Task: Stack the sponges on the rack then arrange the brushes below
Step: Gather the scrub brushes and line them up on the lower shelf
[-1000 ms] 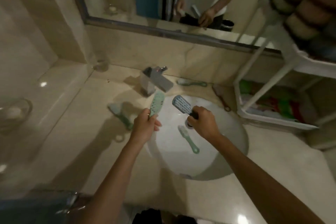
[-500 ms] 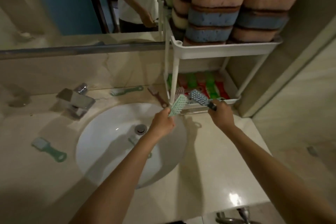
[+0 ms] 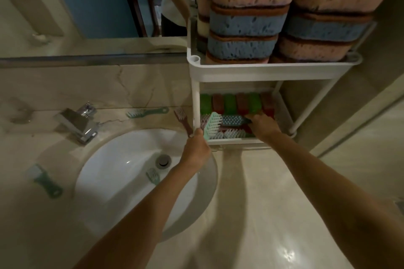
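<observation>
The head camera looks steeply down, close over sink (image 3: 122, 183) and rack (image 3: 262, 72).

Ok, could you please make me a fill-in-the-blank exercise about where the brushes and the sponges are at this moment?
1. The left hand holds a mint-green brush at the ____ shelf of the white rack.
2. The right hand holds a blue brush before upright sponges, green and ____.
3. One green brush lies in the ____, beside the drain.
4. The top shelf carries stacked sponges, pink and ____.
Missing words: lower; red; sink; blue.
</observation>
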`<state>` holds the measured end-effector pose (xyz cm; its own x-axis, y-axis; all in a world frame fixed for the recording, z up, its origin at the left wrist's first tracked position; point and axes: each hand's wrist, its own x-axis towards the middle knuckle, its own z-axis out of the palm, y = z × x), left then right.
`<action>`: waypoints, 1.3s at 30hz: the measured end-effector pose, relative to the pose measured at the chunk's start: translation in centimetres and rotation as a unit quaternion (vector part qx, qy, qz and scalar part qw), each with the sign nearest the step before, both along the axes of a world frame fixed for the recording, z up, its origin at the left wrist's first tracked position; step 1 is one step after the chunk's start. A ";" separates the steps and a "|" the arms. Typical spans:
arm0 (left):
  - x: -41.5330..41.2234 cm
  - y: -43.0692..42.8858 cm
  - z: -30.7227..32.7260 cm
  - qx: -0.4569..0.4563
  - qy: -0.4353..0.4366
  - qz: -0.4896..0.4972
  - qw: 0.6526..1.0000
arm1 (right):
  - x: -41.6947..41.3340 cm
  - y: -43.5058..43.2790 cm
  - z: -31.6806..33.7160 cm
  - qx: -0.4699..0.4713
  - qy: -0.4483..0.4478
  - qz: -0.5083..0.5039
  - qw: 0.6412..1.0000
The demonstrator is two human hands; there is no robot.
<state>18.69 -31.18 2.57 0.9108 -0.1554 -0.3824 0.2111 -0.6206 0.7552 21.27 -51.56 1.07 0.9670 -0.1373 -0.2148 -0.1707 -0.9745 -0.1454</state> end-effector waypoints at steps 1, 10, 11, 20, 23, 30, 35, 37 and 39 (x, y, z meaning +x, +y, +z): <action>0.1 -0.2 -0.1 -0.008 -0.002 0.014 1.000 | 0.1 0.1 -0.2 -0.001 0.006 0.010 1.000; 0.5 -1.1 -0.5 -0.058 -0.016 0.052 0.997 | 0.5 -0.9 -1.5 0.039 -0.009 -0.010 0.999; 0.5 -1.0 -0.4 -0.064 -0.014 0.060 0.996 | 0.5 -1.1 -1.6 0.034 -0.007 -0.018 0.999; 0.7 -1.3 -0.3 -0.088 0.018 0.080 0.993 | 1.0 -0.8 -2.4 0.067 -0.025 0.022 0.997; 0.6 -1.3 -0.1 -0.083 0.013 0.072 0.994 | 1.2 0.0 -2.9 0.103 -0.051 0.009 0.993; 1.1 -0.9 0.2 -0.071 -0.011 0.056 0.996 | 1.6 1.4 -3.9 0.162 -0.058 -0.002 0.985; 0.8 -1.7 0.3 -0.020 -0.086 0.018 0.996 | 0.1 3.0 -0.8 0.266 -0.160 -0.130 0.942; 0.6 -2.4 0.5 0.005 -0.129 0.006 0.992 | -0.7 4.5 1.0 0.427 -0.104 -0.179 0.880; 0.5 -3.1 0.7 0.019 -0.145 -0.011 0.989 | -1.1 5.4 2.0 0.508 -0.057 -0.197 0.836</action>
